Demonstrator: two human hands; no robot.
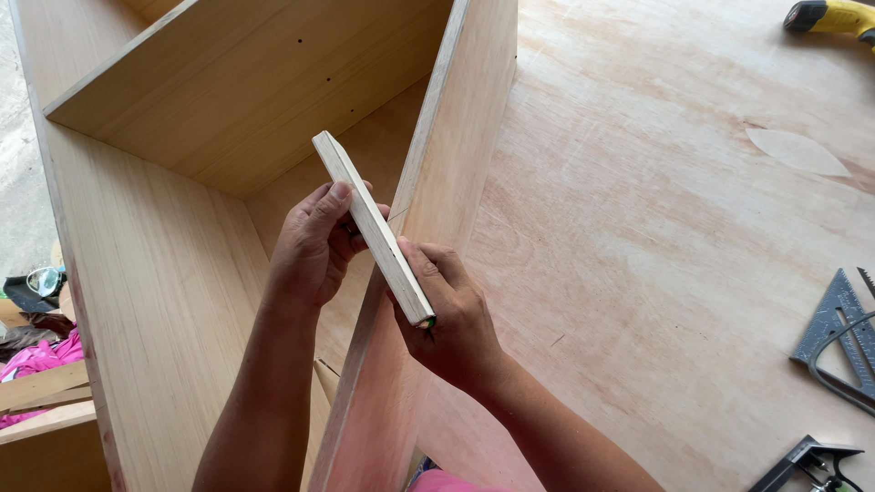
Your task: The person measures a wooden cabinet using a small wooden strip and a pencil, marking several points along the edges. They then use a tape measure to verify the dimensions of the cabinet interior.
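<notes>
While gripping, both hands point(314, 246) (seemingly) steady the strip point(372, 226).

Yellow drill point(834, 16), metal squares point(838, 328)

We count two hands: left hand point(314, 246), right hand point(456, 314) | one narrow wood strip point(372, 228) | one open plywood cabinet point(164, 273) | one plywood sheet point(674, 228) | one yellow power tool point(834, 16) | two metal squares: grey triangular square point(838, 328), dark square point(807, 460)
</notes>
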